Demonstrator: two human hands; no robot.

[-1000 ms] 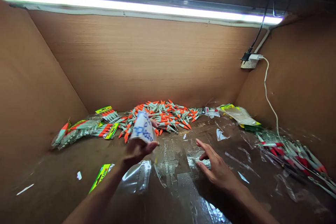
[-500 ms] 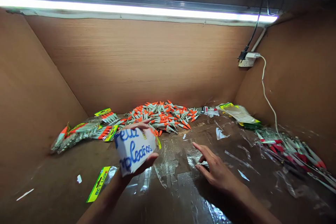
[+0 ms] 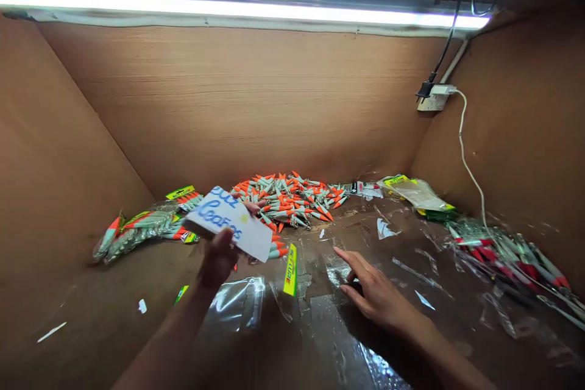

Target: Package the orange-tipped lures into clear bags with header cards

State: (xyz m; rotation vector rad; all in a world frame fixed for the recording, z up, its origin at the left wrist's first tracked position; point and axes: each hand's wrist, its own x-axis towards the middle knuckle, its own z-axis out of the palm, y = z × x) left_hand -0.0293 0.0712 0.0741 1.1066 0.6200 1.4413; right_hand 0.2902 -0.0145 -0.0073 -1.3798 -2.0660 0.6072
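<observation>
My left hand [image 3: 222, 259] is closed on a white card [image 3: 249, 234] with blue handwriting, held tilted above the bench, thumb on its written face. Just beyond the card's lower right edge, orange-and-white fishing lures [image 3: 276, 250] show beside a yellow "BCT LURE" header [image 3: 290, 271]; whether my left hand touches that packet is hidden. My right hand [image 3: 375, 286] hovers low on the right, index finger stretched out and thumb apart, with nothing in it. Behind the card lies a heap of loose orange-and-white lures [image 3: 297, 198]. A clear plastic bag [image 3: 240, 304] lies near my left forearm.
Packed lures [image 3: 141, 231] lie at the left. Flat bags with yellow headers [image 3: 418, 194] and red-and-silver lures [image 3: 507, 259] lie at the right. Plastic scraps [image 3: 386, 230] dot the bench [image 3: 105, 329]. A white cable [image 3: 461, 140] hangs from the socket [image 3: 434, 100].
My left hand has turned and raised the card, tilting it flatter. The yellow header and lures beside it show more fully. My right hand stays about where it was; the view has shifted slightly.
</observation>
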